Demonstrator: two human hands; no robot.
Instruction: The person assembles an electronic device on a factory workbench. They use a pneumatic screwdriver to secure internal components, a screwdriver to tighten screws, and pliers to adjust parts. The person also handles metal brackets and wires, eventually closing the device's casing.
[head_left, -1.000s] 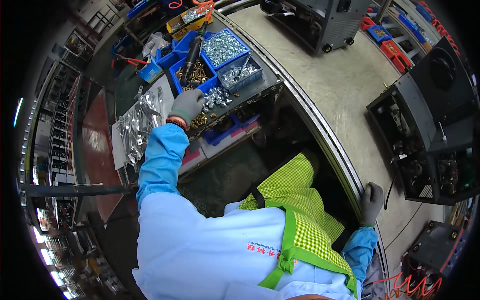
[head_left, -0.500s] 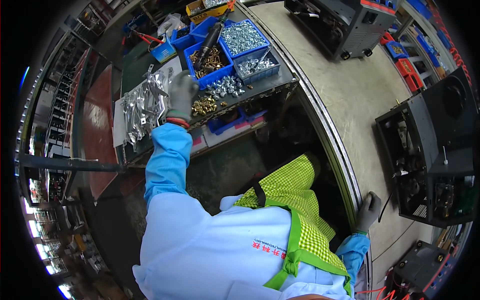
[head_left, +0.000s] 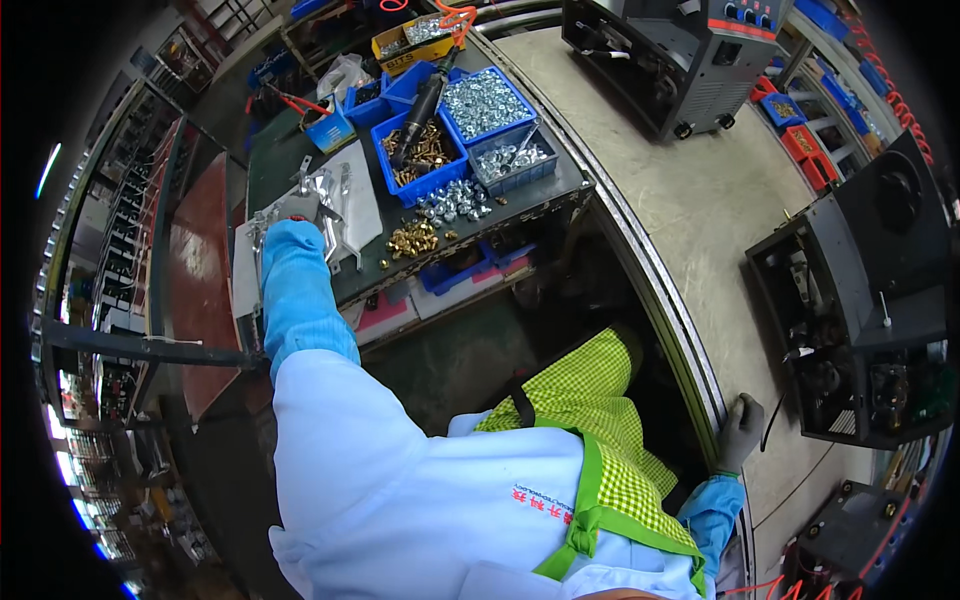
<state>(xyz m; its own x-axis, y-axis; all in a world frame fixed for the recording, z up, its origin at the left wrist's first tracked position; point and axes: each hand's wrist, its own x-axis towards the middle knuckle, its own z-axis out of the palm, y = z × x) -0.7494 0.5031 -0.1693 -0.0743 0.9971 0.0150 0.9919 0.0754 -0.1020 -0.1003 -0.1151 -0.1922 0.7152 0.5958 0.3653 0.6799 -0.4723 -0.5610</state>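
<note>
My left hand (head_left: 300, 207), in a grey glove, is down among a pile of thin silvery metal brackets (head_left: 345, 225) on a white sheet. Its fingers are mostly hidden by the glove back and the brackets, so whether it grips one cannot be made out. My right hand (head_left: 741, 432), gloved as well, rests at the edge of the metal-topped bench (head_left: 680, 200) with fingers loosely bent and nothing visible in them. Beside the brackets lie loose brass-coloured fasteners (head_left: 412, 239) and silvery nuts (head_left: 455, 200).
Behind the loose fasteners stand a blue bin of brass screws (head_left: 425, 150) with a dark power driver (head_left: 420, 110) across it, a blue bin of washers (head_left: 487, 102) and a grey bin (head_left: 513, 160). Open dark machine housings (head_left: 850, 320) stand on the right bench. Red-handled pliers (head_left: 300, 103) lie far left.
My left hand has moved left and nearer, off the right side of the bracket pile into its middle. Some brackets have shifted, baring more of the white sheet. My right hand stays nearly still.
</note>
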